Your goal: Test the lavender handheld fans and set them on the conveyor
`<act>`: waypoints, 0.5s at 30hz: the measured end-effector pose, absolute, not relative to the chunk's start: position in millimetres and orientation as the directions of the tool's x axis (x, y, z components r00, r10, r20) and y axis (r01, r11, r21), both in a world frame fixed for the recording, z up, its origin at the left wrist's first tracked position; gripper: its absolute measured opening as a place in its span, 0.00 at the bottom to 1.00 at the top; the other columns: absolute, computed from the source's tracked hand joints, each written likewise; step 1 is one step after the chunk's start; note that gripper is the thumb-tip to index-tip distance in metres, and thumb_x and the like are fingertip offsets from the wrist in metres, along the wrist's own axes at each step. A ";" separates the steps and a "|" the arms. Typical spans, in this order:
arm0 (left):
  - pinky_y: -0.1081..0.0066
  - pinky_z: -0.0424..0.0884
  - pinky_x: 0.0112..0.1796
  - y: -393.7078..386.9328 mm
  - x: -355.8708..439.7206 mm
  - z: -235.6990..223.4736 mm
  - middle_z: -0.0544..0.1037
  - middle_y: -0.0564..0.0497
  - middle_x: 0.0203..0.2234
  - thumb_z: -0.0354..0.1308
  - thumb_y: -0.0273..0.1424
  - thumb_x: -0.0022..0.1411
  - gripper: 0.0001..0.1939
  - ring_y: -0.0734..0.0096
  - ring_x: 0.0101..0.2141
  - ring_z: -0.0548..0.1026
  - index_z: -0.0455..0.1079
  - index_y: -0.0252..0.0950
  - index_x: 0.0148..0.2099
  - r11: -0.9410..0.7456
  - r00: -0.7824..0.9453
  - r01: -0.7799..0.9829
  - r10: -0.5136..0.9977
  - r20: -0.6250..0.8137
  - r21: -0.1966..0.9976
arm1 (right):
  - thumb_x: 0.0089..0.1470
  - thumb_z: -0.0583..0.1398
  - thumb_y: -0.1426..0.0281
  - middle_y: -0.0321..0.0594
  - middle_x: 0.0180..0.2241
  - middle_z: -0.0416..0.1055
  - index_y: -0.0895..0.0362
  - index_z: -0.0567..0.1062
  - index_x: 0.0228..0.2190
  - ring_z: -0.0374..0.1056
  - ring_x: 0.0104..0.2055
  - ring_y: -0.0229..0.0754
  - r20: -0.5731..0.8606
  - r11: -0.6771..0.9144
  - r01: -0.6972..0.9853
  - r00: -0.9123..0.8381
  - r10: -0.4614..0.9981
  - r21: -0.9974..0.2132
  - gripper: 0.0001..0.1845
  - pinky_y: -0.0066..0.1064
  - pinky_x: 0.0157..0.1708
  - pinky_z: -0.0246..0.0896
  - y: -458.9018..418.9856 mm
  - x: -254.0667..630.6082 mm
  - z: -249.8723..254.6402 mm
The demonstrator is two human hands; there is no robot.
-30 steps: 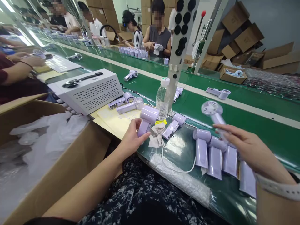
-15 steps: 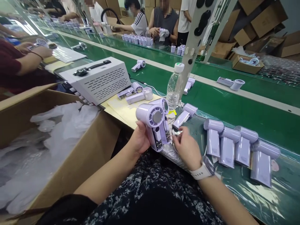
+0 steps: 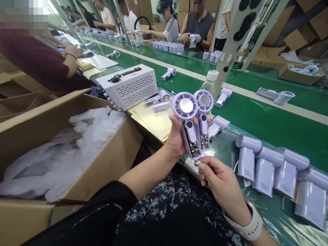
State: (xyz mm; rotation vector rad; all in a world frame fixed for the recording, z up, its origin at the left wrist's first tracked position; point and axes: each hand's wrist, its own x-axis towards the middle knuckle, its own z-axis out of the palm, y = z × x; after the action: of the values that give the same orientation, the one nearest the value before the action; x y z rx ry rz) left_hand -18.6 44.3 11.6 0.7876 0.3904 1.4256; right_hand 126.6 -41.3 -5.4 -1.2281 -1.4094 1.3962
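Observation:
My left hand [image 3: 176, 138] grips two lilac hand-held fans [image 3: 193, 119] side by side, upright, with their round heads up and circuit boards showing in the open handles. My right hand [image 3: 220, 182] is just below their bases, fingers curled and pinched on something small that I cannot make out. A row of several lilac fans [image 3: 274, 171] lies face down on the green belt [image 3: 256, 119] to the right of my hands.
An open cardboard box [image 3: 64, 153] of white plastic bags sits at my left. A white vented metal case [image 3: 130, 85], yellow papers [image 3: 153, 119], a water bottle [image 3: 208, 83] and more fans lie beyond. Other people work along the line at left and across the belt.
My left hand has lifted the two fans higher and turned them upright with heads facing me. My right hand has dropped from beside the handles to below their bases.

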 end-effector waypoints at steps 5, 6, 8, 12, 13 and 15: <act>0.55 0.77 0.47 39.9 -3.3 10.2 0.80 0.44 0.47 0.57 0.70 0.50 0.38 0.47 0.53 0.77 0.68 0.36 0.28 -0.021 0.149 -0.755 0.968 0.203 0.655 | 0.66 0.58 0.51 0.28 0.17 0.63 0.54 0.70 0.29 0.64 0.19 0.34 -0.032 -0.034 -0.012 -0.144 0.989 -0.999 0.22 0.27 0.23 0.58 -51.0 117.8 -15.6; 0.56 0.77 0.47 39.1 -2.8 8.6 0.80 0.44 0.47 0.58 0.70 0.49 0.38 0.48 0.53 0.77 0.68 0.36 0.28 -0.030 0.136 -0.751 0.971 0.198 0.660 | 0.67 0.57 0.51 0.27 0.16 0.61 0.54 0.69 0.30 0.63 0.17 0.34 -0.052 -0.060 -0.043 -0.150 0.987 -0.997 0.22 0.26 0.21 0.56 -53.1 115.6 -17.9; 0.56 0.77 0.46 38.1 -3.0 5.0 0.81 0.43 0.44 0.59 0.71 0.46 0.38 0.48 0.52 0.78 0.69 0.36 0.27 -0.060 0.091 -0.730 0.979 0.183 0.681 | 0.68 0.55 0.50 0.24 0.15 0.58 0.53 0.67 0.30 0.59 0.14 0.32 -0.084 -0.102 -0.104 -0.161 0.983 -0.989 0.22 0.25 0.17 0.52 -55.4 111.3 -21.5; 0.57 0.77 0.45 36.7 -6.2 0.8 0.82 0.42 0.39 0.60 0.73 0.39 0.40 0.48 0.48 0.79 0.71 0.36 0.25 -0.089 0.044 -0.697 0.985 0.166 0.711 | 0.70 0.53 0.54 0.26 0.17 0.60 0.53 0.65 0.29 0.62 0.17 0.34 -0.041 -0.066 -0.123 -0.199 0.979 -0.990 0.21 0.25 0.20 0.57 -51.5 108.5 -22.9; 0.58 0.77 0.44 36.0 -7.3 0.7 0.82 0.42 0.39 0.60 0.73 0.39 0.41 0.49 0.47 0.80 0.71 0.36 0.24 -0.074 0.059 -0.709 0.985 0.164 0.701 | 0.71 0.53 0.55 0.29 0.20 0.64 0.53 0.67 0.30 0.66 0.21 0.35 0.000 -0.019 -0.081 -0.224 0.975 -0.996 0.19 0.27 0.25 0.61 -49.8 109.4 -22.0; 0.61 0.78 0.42 33.9 -9.5 1.7 0.82 0.42 0.40 0.61 0.72 0.40 0.40 0.52 0.45 0.80 0.71 0.35 0.24 -0.035 0.084 -0.755 0.985 0.149 0.655 | 0.70 0.54 0.58 0.35 0.28 0.71 0.53 0.71 0.33 0.71 0.31 0.39 0.097 0.114 0.048 -0.264 0.960 -0.992 0.16 0.29 0.34 0.65 -47.1 112.1 -19.6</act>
State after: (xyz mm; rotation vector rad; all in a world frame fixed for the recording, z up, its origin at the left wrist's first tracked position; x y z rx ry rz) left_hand -9.5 33.9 1.7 0.6925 0.4227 1.4666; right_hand 112.1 -47.1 -19.6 -1.0380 -1.4971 1.2869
